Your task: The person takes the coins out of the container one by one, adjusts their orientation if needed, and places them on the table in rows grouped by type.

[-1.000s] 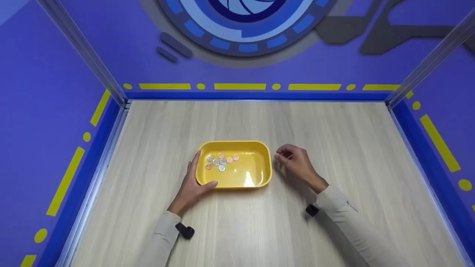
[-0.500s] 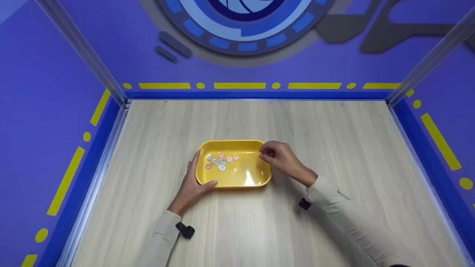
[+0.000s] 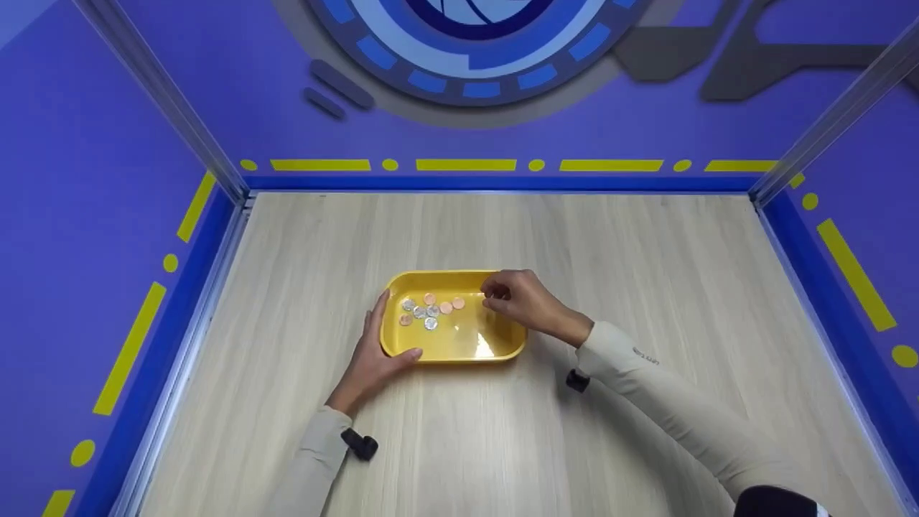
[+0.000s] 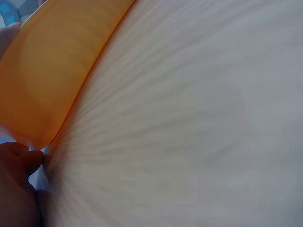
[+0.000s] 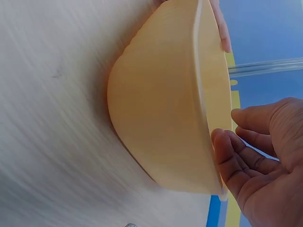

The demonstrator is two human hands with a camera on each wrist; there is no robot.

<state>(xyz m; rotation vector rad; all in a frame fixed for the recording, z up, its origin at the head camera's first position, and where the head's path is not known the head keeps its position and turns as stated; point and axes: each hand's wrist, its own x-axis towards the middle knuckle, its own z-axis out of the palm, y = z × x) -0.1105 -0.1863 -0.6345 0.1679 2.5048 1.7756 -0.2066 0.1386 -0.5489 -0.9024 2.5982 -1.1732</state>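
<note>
A yellow plastic tray [image 3: 474, 357] stands on the table, with several copper coins [image 3: 446, 308] and silver coins [image 3: 431, 324] lying loose in its left half. My left hand [image 3: 377, 355] holds the tray's left end, its thumb on the front rim and fingers along the left side. Over the tray's right part hovers my right hand [image 3: 531, 301], fingers loosely bent. In the right wrist view its thumb and fingertips stand apart above the rim, and no coin shows between them. Part of the right hand's far side is hidden.
At the lower edge of the right wrist view, a small shiny round thing, apparently a coin [image 5: 131, 225], lies on the table beside the tray. Blue panels [image 3: 502, 136] enclose the wooden table [image 3: 467, 445] at the back and both sides.
My right hand has moved left, from beside the tray's right end across its rim to above the inside. The left hand, tray and coins have stayed in place.
</note>
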